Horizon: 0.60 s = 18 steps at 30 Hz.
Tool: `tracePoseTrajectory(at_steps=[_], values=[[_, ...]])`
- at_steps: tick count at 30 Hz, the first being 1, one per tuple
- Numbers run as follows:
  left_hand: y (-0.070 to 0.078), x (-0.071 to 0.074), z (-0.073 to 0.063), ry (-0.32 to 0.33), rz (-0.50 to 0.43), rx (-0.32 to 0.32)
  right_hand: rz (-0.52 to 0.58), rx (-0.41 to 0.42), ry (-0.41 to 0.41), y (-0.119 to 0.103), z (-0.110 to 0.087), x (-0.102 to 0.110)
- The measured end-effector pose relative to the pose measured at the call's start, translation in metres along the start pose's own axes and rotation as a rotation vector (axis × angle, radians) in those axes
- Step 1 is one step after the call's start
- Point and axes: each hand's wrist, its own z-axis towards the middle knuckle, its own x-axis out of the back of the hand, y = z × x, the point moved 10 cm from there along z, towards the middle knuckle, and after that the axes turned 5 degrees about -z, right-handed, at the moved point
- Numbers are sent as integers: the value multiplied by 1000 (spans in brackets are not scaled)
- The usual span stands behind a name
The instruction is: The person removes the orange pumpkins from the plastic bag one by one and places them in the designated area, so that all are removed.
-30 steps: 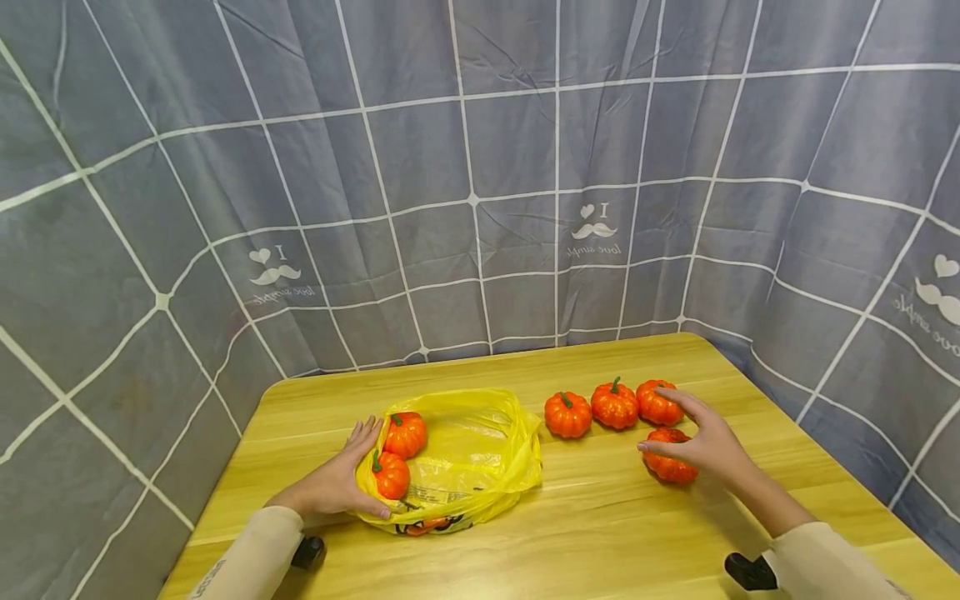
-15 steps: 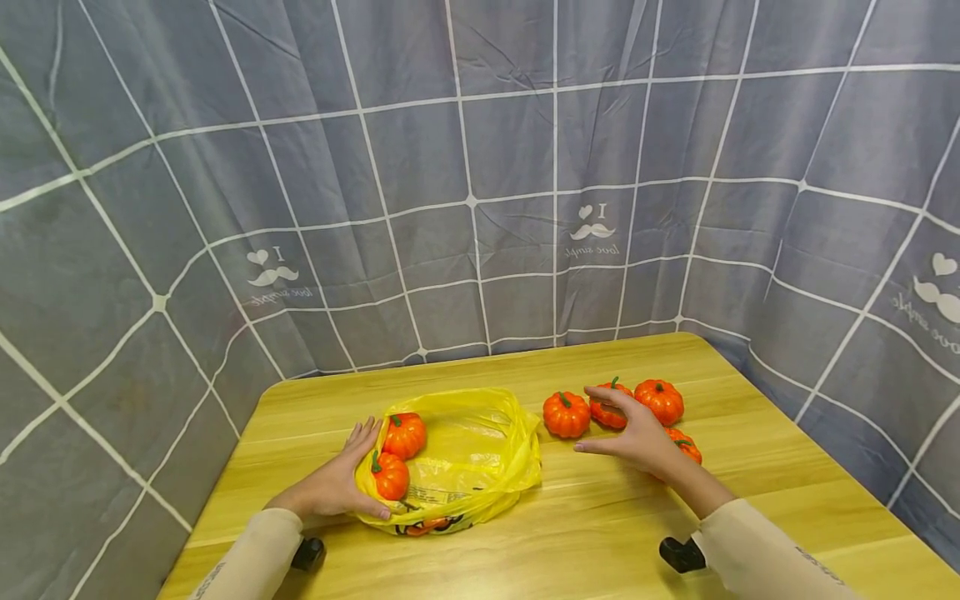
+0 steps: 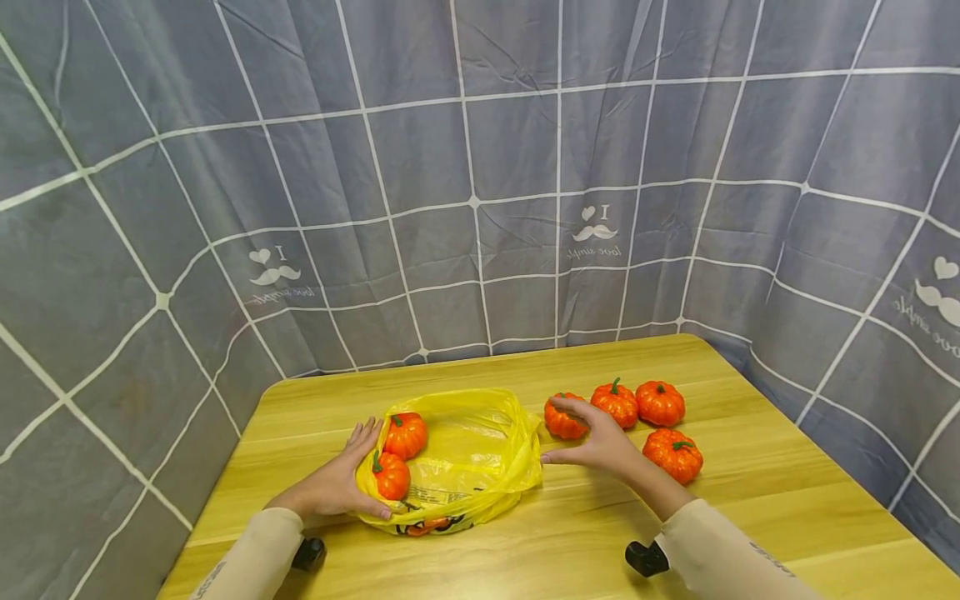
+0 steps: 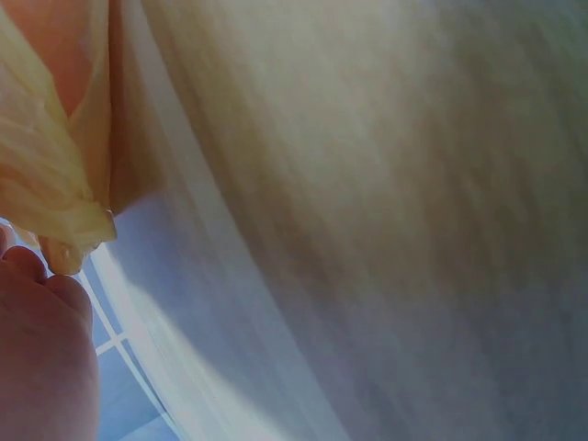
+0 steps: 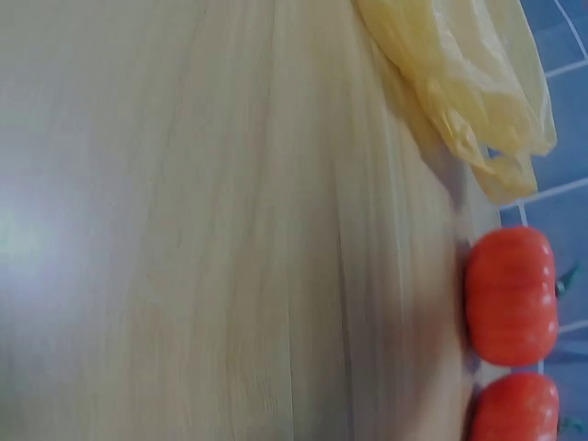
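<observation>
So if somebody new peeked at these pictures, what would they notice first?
Probably the bright yellow plastic bag, sitting open on the wooden table with two orange pumpkins inside at its left side. Next might come the four loose orange pumpkins to the bag's right. Then the hands: the left hand rests against the bag's left side, and the right hand reaches in front of the loose pumpkin closest to the bag.

Cream sleeves (image 3: 720, 550) carry small dark lettering (image 3: 772, 559), and a rounded black piece (image 3: 647, 558) juts out beside each cuff (image 3: 677, 523).
</observation>
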Motion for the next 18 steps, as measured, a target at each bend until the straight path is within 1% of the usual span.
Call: tracePoseTrajectory(at_steps=[4, 9, 11, 18], values=[[3, 1, -1, 6, 6, -11, 16, -10, -32, -5, 3, -14], [4, 2, -2, 10, 7, -13, 100, 6, -101, -20, 11, -37], [4, 2, -2, 9, 8, -12, 118, 5, -128, -27, 14, -47], [3, 1, -1, 4, -12, -1, 99, 14, -191, -43, 21, -76]])
